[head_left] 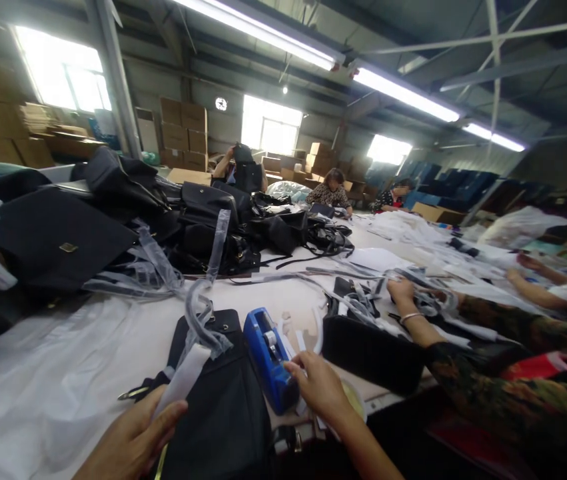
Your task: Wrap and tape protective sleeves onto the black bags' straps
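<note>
My left hand [133,430] is closed round a flat white strip [183,377], which joins a plastic-wrapped grey strap [198,307]. Below it, a black bag [218,407] lies flat with small metal fittings near its top. To the bag's right stands a blue tape dispenser [269,360] with a roll inside. At the dispenser's near end, my right hand [320,387] has thumb and forefinger pinched together; whatever is between them is too small to make out. White scraps [306,340] lie beside the dispenser.
A heap of black bags [188,207] fills the table's far left. Thin white sheets [58,380] spread on the near left. On the right, a co-worker's hand [403,297] handles wrapped straps above another black bag [370,353]. Other people work further back.
</note>
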The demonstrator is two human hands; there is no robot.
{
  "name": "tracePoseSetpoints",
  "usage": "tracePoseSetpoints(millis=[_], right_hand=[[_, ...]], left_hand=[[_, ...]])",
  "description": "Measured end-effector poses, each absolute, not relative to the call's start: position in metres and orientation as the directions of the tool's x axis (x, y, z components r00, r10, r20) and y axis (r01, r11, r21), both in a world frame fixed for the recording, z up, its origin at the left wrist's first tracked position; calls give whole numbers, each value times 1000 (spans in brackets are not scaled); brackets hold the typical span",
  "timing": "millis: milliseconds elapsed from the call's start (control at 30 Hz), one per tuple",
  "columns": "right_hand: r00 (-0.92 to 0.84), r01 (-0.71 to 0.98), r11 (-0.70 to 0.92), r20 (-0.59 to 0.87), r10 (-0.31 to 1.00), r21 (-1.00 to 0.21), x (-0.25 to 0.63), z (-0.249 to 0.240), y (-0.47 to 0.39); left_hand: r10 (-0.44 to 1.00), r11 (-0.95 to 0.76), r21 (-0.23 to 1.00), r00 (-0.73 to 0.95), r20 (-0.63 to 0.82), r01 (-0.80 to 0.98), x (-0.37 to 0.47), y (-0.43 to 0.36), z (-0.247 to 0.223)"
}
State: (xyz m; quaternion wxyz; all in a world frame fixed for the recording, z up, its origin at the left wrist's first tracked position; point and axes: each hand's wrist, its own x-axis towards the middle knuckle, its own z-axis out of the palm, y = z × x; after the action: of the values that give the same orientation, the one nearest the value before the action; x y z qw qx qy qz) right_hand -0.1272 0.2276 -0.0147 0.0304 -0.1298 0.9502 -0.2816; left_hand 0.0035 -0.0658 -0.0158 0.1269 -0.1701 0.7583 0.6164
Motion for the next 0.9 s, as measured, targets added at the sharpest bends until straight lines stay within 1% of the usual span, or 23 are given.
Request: tracePoseSetpoints(millis=[67, 233, 333, 400, 467, 500, 567, 633, 700, 767, 833, 900], right_hand=[[-958, -195, 771, -50, -282, -607, -129, -26, 231], [-966, -138, 715, -66, -250, -686, -131, -38, 224], [-968, -163, 678, -16, -250, -717, -122, -29, 226], [-973, -193, 663, 54, -225, -723, -112, -23, 230], [-978, -183, 638, 72, -195, -748, -101, -21, 235], [-982, -152, 614, 45, -186, -775, -97, -23, 237], [-982, -46, 549, -63, -178, -835, -93, -31, 240], [-972, 53, 506, -160, -171, -861, -92, -41, 242], [-970, 49, 547, -169, -172, -836, -94, -48, 243], [-973, -61, 655, -102, -207, -753, -96, -52, 246], [-975, -169, 781, -15, -223, -601, -98, -56, 251], [-977, -205, 870, 36, -211, -449, -98, -59, 255]], left_hand=[[-92, 199, 890, -912, -400, -411, 1, -64, -10], [-92, 225, 890, -918, -385, -395, 3, -61, 1], [-111, 224, 889, -917, -384, -399, 5, -62, 4], [-103, 206, 891, -915, -391, -404, 5, -62, 6], [-77, 170, 899, -915, -395, -403, 3, -62, 7], [-65, 151, 902, -914, -400, -405, 2, -63, 7], [-54, 129, 904, -913, -405, -409, 0, -63, 5], [-70, 121, 906, -914, -400, -406, -1, -63, 2], [-94, 95, 915, -919, -384, -392, -1, -63, 0], [-102, 43, 928, -926, -365, -370, -1, -63, -2], [-87, -11, 941, -938, -337, -337, 0, -62, -2], [-77, -50, 950, -948, -310, -307, 0, -62, -1]])
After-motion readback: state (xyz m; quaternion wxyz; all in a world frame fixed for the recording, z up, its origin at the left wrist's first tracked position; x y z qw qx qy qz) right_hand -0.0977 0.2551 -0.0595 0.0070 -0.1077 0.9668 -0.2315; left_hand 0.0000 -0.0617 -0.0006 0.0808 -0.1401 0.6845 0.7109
